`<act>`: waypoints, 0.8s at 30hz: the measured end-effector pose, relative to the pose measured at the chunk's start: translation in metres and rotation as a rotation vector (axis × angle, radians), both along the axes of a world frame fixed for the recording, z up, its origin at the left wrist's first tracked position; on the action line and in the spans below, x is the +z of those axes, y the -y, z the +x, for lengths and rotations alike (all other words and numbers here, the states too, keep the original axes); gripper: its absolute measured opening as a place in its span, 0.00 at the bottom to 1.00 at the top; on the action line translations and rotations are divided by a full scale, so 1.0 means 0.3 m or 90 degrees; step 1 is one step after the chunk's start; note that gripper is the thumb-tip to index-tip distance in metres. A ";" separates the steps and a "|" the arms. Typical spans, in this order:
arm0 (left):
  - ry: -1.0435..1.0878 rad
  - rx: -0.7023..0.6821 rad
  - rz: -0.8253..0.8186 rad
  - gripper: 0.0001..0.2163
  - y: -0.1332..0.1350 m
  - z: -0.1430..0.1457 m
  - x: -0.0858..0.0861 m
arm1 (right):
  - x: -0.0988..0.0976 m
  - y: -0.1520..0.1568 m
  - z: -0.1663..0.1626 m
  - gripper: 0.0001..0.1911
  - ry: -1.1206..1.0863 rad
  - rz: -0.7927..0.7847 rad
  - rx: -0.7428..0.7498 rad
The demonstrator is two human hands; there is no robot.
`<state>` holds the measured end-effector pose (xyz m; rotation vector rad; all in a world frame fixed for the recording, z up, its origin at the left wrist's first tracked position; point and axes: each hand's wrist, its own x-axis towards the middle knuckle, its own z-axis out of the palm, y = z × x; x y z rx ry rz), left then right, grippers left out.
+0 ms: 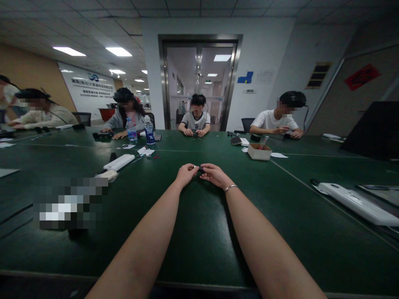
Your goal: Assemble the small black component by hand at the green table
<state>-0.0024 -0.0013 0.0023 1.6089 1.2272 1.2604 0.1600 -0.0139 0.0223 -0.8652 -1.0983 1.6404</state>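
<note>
Two-handed, pinching one small dark object (201, 170) between left hand (186, 172) and right hand (215, 174) over the green table (199, 232), apparently being partway through handling it. Showing nothing visibly completed, leaving the remainder impossible to tell. Beyond, counting one open box (260, 153), two bottles (149, 132), at least four seated people (197, 121), one glass double door (181, 72).

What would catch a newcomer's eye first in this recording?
Likely the left hand and right hand, meeting centrally at a small dark object. Beyond them, a person in a white shirt sits across the green table, before metal-framed glass doors. A red poster hangs at upper right.
</note>
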 end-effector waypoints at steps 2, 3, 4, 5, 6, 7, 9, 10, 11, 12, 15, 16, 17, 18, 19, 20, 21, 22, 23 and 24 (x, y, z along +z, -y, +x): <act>-0.008 0.004 0.001 0.12 -0.002 -0.001 -0.002 | 0.000 0.000 0.000 0.08 0.001 0.001 0.002; -0.012 0.006 0.002 0.12 -0.002 -0.002 -0.002 | 0.000 -0.001 0.000 0.08 0.000 0.002 0.004; -0.015 0.007 0.003 0.12 -0.001 -0.002 -0.002 | -0.001 -0.001 0.001 0.07 -0.002 0.004 0.006; -0.019 0.009 0.004 0.13 0.000 -0.002 -0.001 | -0.001 -0.002 0.001 0.07 -0.003 0.005 0.007; -0.021 0.011 0.004 0.13 0.001 -0.002 0.000 | -0.002 -0.002 0.002 0.07 -0.004 0.006 0.008; -0.021 0.013 0.003 0.13 0.003 -0.001 0.001 | -0.002 -0.003 0.003 0.07 -0.005 0.007 0.008; -0.019 0.014 0.000 0.13 0.008 0.000 0.005 | -0.004 -0.006 0.005 0.06 -0.003 0.006 0.007; -0.019 0.014 -0.001 0.13 0.010 0.000 0.007 | -0.005 -0.006 0.006 0.07 -0.002 0.006 0.009; -0.020 0.015 -0.003 0.13 0.012 0.001 0.009 | -0.005 -0.007 0.006 0.07 -0.001 0.009 0.010; -0.022 0.017 -0.005 0.13 0.013 0.001 0.010 | -0.006 -0.008 0.007 0.07 -0.001 0.012 0.013; -0.024 0.019 -0.004 0.13 0.008 -0.001 0.006 | -0.009 -0.008 0.007 0.08 0.004 0.028 0.018; -0.024 0.019 -0.001 0.14 0.005 -0.002 0.003 | -0.011 -0.009 0.006 0.09 0.009 0.033 0.020; -0.026 0.018 0.004 0.14 0.002 -0.003 -0.002 | -0.013 -0.009 0.005 0.10 0.018 0.038 0.024; -0.031 0.018 0.011 0.14 -0.001 -0.004 -0.007 | -0.015 -0.010 0.003 0.11 0.030 0.044 0.033; -0.040 0.017 0.020 0.15 -0.003 -0.005 -0.012 | -0.016 -0.010 0.001 0.12 0.044 0.050 0.045; -0.053 0.016 0.031 0.15 -0.004 -0.006 -0.015 | -0.018 -0.011 -0.001 0.13 0.059 0.057 0.058; -0.070 0.017 0.044 0.16 -0.003 -0.006 -0.017 | -0.019 -0.011 -0.003 0.14 0.072 0.063 0.070; -0.088 0.020 0.056 0.16 0.000 -0.006 -0.016 | -0.019 -0.012 -0.004 0.15 0.082 0.069 0.081; -0.105 0.026 0.066 0.16 0.005 -0.005 -0.013 | -0.018 -0.011 -0.005 0.17 0.089 0.071 0.091; -0.119 0.031 0.072 0.15 0.011 -0.004 -0.009 | -0.016 -0.010 -0.006 0.18 0.091 0.071 0.096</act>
